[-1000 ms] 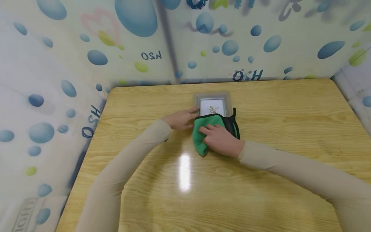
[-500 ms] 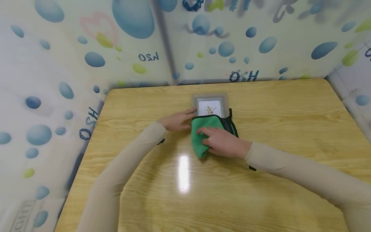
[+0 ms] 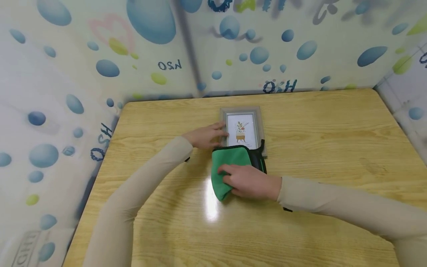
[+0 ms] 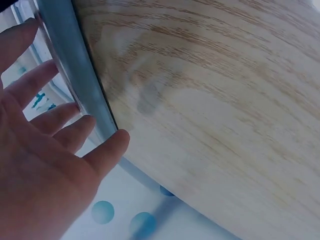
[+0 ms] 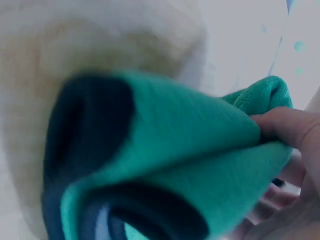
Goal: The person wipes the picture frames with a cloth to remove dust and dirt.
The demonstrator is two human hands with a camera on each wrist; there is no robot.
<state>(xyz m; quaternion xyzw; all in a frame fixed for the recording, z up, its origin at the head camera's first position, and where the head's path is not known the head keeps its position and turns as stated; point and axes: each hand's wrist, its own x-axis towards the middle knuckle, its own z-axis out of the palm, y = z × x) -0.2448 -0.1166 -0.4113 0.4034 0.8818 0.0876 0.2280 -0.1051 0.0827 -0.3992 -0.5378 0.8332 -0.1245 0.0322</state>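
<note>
A grey picture frame (image 3: pixel 240 128) with a potted-plant print lies flat on the table, its lower edge partly hidden by a green cloth (image 3: pixel 231 156) with black trim. Against the frame's left side rest the spread, nearly straight fingers of my left hand (image 3: pixel 204 137). The left wrist view shows that hand (image 4: pixel 50 145) palm-on beside the frame's edge (image 4: pixel 85 75). My right hand (image 3: pixel 251 181) grips the cloth over the frame's lower end. Up close in the right wrist view, the cloth (image 5: pixel 190 125) is bunched into folds, pinched between thumb and fingers.
The wooden table (image 3: pixel 317 141) fills most of the head view. Behind it and at the left stand walls (image 3: pixel 186 37) printed with blue and green drops. A bright light reflection (image 3: pixel 211 204) shows on the tabletop below the cloth.
My right hand has drawn the cloth down toward me and slightly left, uncovering more of the print. The left hand stays at the frame's left side.
</note>
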